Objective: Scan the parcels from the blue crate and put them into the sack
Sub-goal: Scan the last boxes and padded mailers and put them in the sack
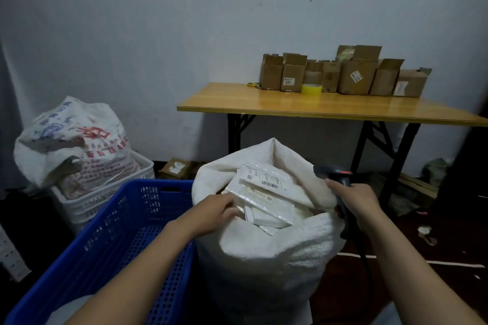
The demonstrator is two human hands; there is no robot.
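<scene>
A white woven sack (pixel 266 250) stands open in front of me, filled near its mouth with several white parcels (pixel 264 192), the top one showing a barcode label. My left hand (pixel 214 212) reaches into the sack's mouth, fingers curled on the edge of a white parcel. My right hand (pixel 353 200) grips a black barcode scanner (pixel 334 173) at the sack's right rim, its head pointing left over the parcels. The blue crate (pixel 111 243) sits to the left of the sack; its visible mesh floor looks bare, with a pale shape at its near corner.
A white basket (pixel 105 192) behind the crate holds a printed, stuffed sack (pixel 74 140). A yellow folding table (pixel 330 105) at the wall carries several cardboard boxes (pixel 356 74) and a roll of yellow tape (pixel 311 89). Boxes and scraps litter the dark floor.
</scene>
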